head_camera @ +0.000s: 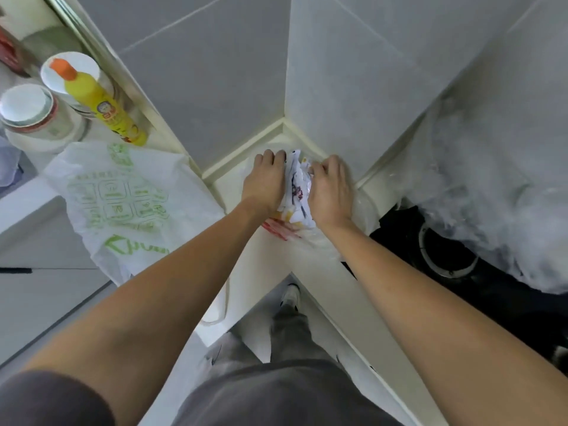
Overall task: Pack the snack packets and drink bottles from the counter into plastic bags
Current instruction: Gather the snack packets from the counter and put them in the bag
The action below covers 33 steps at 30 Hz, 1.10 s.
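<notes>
The snack packets (296, 186) sit in the far corner of the counter (246, 272), bunched into a white printed bundle whose long axis runs from the wall corner back toward the person.

In the head view, the left hand (264, 182) lies against the bundle's left flank and the right hand (330, 192) against its right flank, so the packets are squeezed directly between the two palms. Both hands curl their fingers over the far end of the bundle; neither is nearer than the other. A thin clear plastic bag (310, 241) appears to lie under and around the near end, where a red packet (278, 230) shows. A second bag with green print (123, 195) lies well to the left, near the yellow bottle (101, 103).
</notes>
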Available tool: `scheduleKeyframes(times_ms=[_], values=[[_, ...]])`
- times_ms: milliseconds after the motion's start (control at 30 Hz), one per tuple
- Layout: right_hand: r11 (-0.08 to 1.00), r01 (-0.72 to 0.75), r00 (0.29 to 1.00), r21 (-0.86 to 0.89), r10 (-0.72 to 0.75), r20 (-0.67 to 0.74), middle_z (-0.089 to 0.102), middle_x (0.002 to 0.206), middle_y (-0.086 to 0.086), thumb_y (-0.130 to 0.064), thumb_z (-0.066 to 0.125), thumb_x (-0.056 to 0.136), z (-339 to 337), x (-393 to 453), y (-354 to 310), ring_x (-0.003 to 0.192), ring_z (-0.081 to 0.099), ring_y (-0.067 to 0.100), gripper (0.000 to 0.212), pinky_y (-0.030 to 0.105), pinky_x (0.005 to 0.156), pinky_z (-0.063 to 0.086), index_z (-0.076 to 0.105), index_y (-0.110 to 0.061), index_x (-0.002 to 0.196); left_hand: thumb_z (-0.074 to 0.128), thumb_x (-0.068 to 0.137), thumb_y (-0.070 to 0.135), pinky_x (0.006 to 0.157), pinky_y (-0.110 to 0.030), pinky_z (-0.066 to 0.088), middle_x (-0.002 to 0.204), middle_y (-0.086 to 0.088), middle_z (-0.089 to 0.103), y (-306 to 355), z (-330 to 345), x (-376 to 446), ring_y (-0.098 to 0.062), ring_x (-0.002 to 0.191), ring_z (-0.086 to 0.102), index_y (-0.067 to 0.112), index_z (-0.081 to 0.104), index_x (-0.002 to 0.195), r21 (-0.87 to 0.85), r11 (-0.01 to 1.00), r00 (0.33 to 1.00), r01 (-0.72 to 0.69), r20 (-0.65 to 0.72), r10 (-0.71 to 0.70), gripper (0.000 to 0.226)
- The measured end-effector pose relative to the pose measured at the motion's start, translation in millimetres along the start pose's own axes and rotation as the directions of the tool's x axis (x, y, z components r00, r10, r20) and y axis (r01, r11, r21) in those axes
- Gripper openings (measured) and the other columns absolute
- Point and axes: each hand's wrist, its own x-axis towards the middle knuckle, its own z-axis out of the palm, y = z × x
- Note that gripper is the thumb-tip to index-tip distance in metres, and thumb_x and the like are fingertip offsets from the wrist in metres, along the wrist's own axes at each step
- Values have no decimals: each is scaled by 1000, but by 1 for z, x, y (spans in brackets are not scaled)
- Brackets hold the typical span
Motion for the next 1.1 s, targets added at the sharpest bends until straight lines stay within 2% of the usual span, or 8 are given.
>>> scheduleKeyframes(times_ms=[100, 200, 367, 533, 733, 933, 1033, 1100], values=[[1000, -25, 999, -11, 25, 26, 55, 104, 14, -2, 68, 83, 14, 1, 2, 95, 54, 33, 25, 43, 75, 51, 68, -8, 107, 53, 97, 17, 77, -41, 49, 126, -15, 47, -6, 12, 1, -30, 117, 42, 9, 45, 144, -132, 989, 996, -68, 53, 75, 49], [998, -70, 984, 2, 69, 161, 52, 115, 15, -23, 66, 90, 18, -4, 1, 109, 49, 35, 48, 46, 89, 47, 59, -10, 135, 58, 94, 35, 83, -36, 47, 131, -11, 48, -14, 19, -6, -28, 121, 44, 10, 49, 144, -265, 959, 992, -101, 52, 118, 56], [994, -106, 989, -4, 105, 106, 54, 118, 13, -32, 64, 90, 9, -9, -4, 113, 47, 34, 55, 46, 94, 44, 57, -12, 141, 58, 95, 28, 84, -45, 54, 130, -9, 55, -36, 17, -16, -32, 116, 53, 10, 57, 137, -228, 952, 979, -205, -64, 195, 46], [996, -79, 992, -37, 82, 97, 54, 121, 11, -29, 70, 85, -5, -24, -4, 117, 51, 34, 55, 47, 94, 47, 58, -12, 136, 59, 91, 25, 81, -46, 51, 118, -10, 51, -59, 12, -27, -31, 107, 50, 11, 57, 125, -145, 980, 990, -135, -64, 127, 37], [964, -184, 982, -195, 190, 13, 54, 123, 9, -19, 72, 75, -30, -48, 10, 112, 48, 34, 48, 45, 90, 40, 64, -15, 122, 57, 97, 32, 91, -50, 51, 131, -19, 46, -77, 10, -26, -38, 125, 43, 13, 55, 136, -61, 998, 994, 18, 105, -11, 43], [859, -459, 861, -228, 493, 122, 46, 135, 16, -26, 84, 77, -45, -69, 36, 116, 49, 39, 67, 47, 81, 48, 52, -14, 134, 64, 96, 27, 106, -47, 43, 141, -17, 44, -78, 5, -6, -36, 133, 42, 4, 50, 142, -157, 984, 987, 80, 149, -57, 54], [773, -628, 759, -88, 633, 153, 54, 123, 16, -23, 77, 84, -49, -81, 48, 104, 59, 39, 51, 40, 68, 47, 52, -8, 126, 71, 93, 25, 106, -43, 46, 136, -12, 51, -76, 0, 3, -29, 127, 50, 7, 54, 140, -254, 960, 992, 117, 72, -102, 53], [689, -724, 681, 22, 709, 185, 63, 108, 9, -24, 71, 89, -53, -88, 50, 91, 62, 31, 32, 36, 68, 46, 58, -8, 114, 72, 92, 18, 97, -39, 50, 126, -9, 57, -74, -3, 4, -25, 116, 57, 9, 60, 130, -309, 940, 990, 143, 36, -139, 41]])
